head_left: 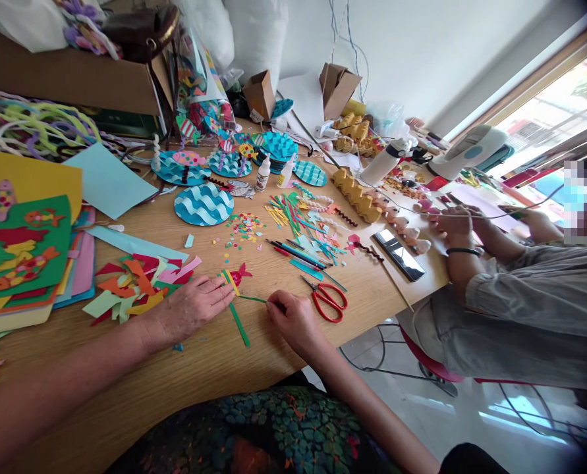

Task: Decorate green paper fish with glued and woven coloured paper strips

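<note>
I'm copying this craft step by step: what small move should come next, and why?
Probably slide the thin green strip up against the red paper fish. The right hand pinches one end, the other end lies just below the fish, and the left hand rests flat beside it.

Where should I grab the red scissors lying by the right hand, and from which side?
Best take the red scissors by their looped handles, coming from the near edge of the table. The closed blades point away toward the far left, so the loops face you. The right hand, pinching a thin green strip, is nearest.
</note>
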### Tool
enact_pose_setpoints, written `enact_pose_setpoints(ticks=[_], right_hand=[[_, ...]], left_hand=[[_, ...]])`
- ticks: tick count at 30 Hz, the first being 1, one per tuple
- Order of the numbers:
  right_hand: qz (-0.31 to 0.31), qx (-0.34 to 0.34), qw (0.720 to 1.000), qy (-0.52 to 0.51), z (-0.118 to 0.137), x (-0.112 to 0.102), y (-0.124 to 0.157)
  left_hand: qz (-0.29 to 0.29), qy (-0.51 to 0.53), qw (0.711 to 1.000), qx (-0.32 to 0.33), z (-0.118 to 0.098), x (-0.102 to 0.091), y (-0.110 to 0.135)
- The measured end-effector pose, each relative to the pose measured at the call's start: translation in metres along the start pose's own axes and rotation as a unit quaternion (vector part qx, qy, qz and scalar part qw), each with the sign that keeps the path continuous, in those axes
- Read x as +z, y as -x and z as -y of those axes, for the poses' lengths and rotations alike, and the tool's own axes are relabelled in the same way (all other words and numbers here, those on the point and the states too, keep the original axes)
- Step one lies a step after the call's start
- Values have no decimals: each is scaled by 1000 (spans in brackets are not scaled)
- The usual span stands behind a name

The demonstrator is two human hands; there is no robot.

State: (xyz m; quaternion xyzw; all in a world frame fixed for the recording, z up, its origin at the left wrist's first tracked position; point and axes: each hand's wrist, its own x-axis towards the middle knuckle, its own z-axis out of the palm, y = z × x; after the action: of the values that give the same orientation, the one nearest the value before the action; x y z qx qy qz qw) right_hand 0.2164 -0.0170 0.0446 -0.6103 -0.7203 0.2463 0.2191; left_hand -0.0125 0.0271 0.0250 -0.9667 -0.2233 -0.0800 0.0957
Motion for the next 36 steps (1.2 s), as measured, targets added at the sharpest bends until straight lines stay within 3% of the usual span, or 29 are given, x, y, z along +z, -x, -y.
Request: enact_pose_setpoints(ticks=[7, 13, 19, 21, 23, 25, 29, 31, 33, 36], right_hand=[[-35, -18, 997, -59, 0, -16, 9], [-48, -30, 997, -58, -1, -17, 8], [-62, -47, 996, -44, 0, -12, 5], [-65, -54, 996, -42, 2, -11, 4], [-74, -66, 994, -43, 4, -9, 4], [-88, -90, 991, -38, 7, -7, 4], [-95, -144, 985, 21, 13, -5, 4], [-88, -169, 980, 59, 15, -4, 3], [-84, -191, 974, 86, 16, -4, 2], [-85, -211, 969, 98, 15, -3, 1]], left_hand=[[-14, 11, 1000, -11, 1, 12, 6], [-11, 52, 998, -31, 2, 21, 11], [-36, 135, 990, -38, 6, 10, 10], [-63, 198, 976, -71, 6, 1, 6], [-90, 283, 942, -159, 5, -10, 0], [-69, 385, 879, -271, 3, -21, -8], [20, 613, 680, -402, -1, -37, -23], [33, 664, 613, -427, -3, -41, -29], [43, 677, 590, -438, -5, -42, -32], [42, 679, 587, -439, -4, -41, -36]])
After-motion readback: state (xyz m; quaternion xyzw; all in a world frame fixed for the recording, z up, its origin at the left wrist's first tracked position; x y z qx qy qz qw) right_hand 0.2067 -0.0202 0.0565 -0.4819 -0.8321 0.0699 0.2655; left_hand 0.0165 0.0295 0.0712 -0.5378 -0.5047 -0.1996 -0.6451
